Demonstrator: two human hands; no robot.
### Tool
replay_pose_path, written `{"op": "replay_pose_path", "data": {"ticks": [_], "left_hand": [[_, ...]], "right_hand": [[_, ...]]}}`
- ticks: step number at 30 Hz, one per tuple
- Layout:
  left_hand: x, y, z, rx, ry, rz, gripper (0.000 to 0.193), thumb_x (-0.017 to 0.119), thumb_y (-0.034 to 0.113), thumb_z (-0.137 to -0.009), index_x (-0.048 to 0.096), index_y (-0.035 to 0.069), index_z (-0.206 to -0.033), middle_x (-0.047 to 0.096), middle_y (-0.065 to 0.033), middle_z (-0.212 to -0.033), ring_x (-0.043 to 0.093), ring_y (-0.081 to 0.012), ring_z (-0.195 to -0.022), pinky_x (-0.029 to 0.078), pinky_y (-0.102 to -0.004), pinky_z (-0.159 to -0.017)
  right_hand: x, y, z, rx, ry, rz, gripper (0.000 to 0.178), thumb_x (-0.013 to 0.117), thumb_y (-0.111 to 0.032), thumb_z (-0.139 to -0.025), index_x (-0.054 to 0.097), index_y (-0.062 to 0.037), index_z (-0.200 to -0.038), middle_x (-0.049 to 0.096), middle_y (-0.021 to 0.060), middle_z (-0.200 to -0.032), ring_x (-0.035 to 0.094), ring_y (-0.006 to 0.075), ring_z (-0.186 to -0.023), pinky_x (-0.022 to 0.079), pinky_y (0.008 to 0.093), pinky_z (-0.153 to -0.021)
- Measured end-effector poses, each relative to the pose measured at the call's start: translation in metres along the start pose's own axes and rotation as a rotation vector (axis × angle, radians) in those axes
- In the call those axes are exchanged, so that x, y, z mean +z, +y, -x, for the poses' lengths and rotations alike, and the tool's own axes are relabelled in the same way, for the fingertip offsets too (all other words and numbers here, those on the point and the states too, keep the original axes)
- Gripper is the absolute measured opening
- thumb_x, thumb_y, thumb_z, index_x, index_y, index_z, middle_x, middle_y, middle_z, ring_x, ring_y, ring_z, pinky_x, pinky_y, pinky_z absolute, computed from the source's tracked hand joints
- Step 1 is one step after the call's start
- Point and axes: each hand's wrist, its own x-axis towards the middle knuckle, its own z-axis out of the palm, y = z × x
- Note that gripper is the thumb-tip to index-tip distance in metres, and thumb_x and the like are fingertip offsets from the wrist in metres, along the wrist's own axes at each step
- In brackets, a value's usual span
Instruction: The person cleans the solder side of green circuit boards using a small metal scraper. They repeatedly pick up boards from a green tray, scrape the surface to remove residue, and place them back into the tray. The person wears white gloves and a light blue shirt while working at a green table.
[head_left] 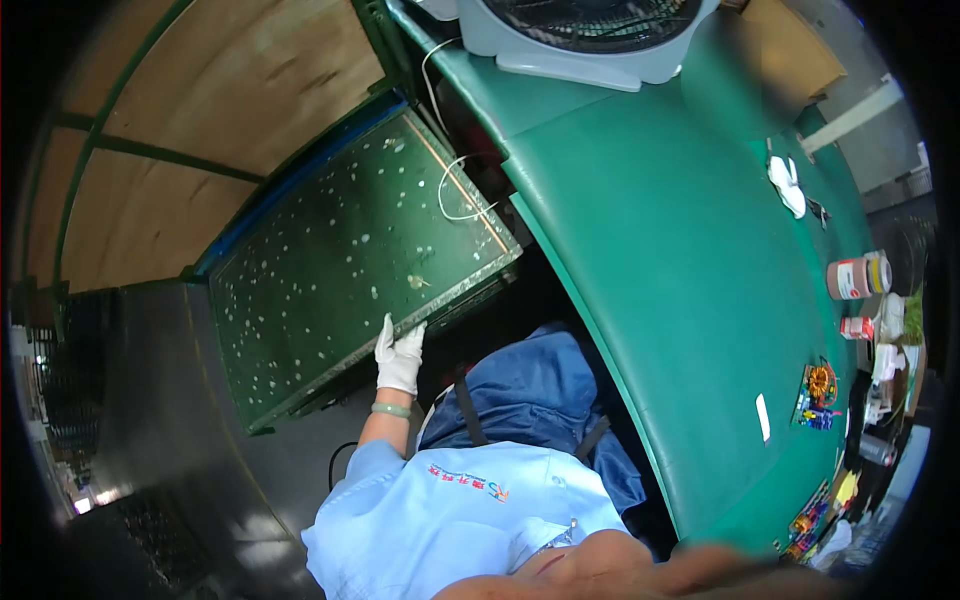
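My left hand (pixel 400 362), in a white glove, is at the near edge of a dark green, white-speckled board (pixel 310 260). One digit lies up over the edge; the other fingers close in at the edge and are partly hidden below it. A pale green bangle (pixel 391 409) circles that wrist. Of my right hand nothing clear shows; a blurred skin-coloured shape along the lower right rim cannot be made out. A blue cloth-covered seat or bag with dark straps (pixel 530 390) sits between me and the green table (pixel 640 270).
Wooden panels in a green frame (pixel 240 90) stand behind the board. A white cable (pixel 445 200) loops over its corner. On the table are a grey fan (pixel 590 70), jars (pixel 850 279), a white strip (pixel 763 417) and a circuit board with coils (pixel 818 392).
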Motion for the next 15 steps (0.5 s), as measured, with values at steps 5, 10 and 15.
{"op": "replay_pose_path", "data": {"ticks": [5, 10, 15], "left_hand": [[0.041, -0.002, 0.048, 0.814, -0.204, -1.314, 0.042, 0.045, 0.018, -0.104, 0.039, -0.001, -0.140, 0.062, -0.0225, -0.117, 0.067, -0.0280, -0.100, 0.056, -0.0374, -0.092], [0.094, 0.026, 0.035, 0.763, -0.171, -1.005, 0.063, 0.035, 0.047, -0.104, 0.052, -0.011, -0.122, 0.067, -0.0214, -0.106, 0.069, -0.0295, -0.096, 0.060, -0.0418, -0.081], [0.206, 0.089, 0.037, 0.870, -0.082, -0.986, 0.063, 0.041, 0.049, -0.102, 0.050, -0.005, -0.132, 0.066, -0.0231, -0.112, 0.068, -0.0283, -0.098, 0.055, -0.0362, -0.086]], "right_hand": [[-0.003, -0.001, -0.010, -0.063, 0.033, 0.055, 0.029, 0.051, -0.013, -0.088, 0.065, -0.0006, -0.109, 0.063, 0.0171, -0.115, 0.060, 0.0317, -0.107, 0.045, 0.0404, -0.091], [-0.005, 0.011, -0.004, -0.078, 0.077, 0.080, 0.028, 0.051, -0.013, -0.088, 0.065, -0.0009, -0.109, 0.063, 0.0170, -0.114, 0.060, 0.0318, -0.106, 0.045, 0.0406, -0.090], [-0.015, 0.000, 0.009, -0.056, 0.061, 0.125, 0.027, 0.051, -0.014, -0.088, 0.065, -0.0013, -0.108, 0.063, 0.0170, -0.112, 0.061, 0.0319, -0.105, 0.045, 0.0407, -0.089]]}}
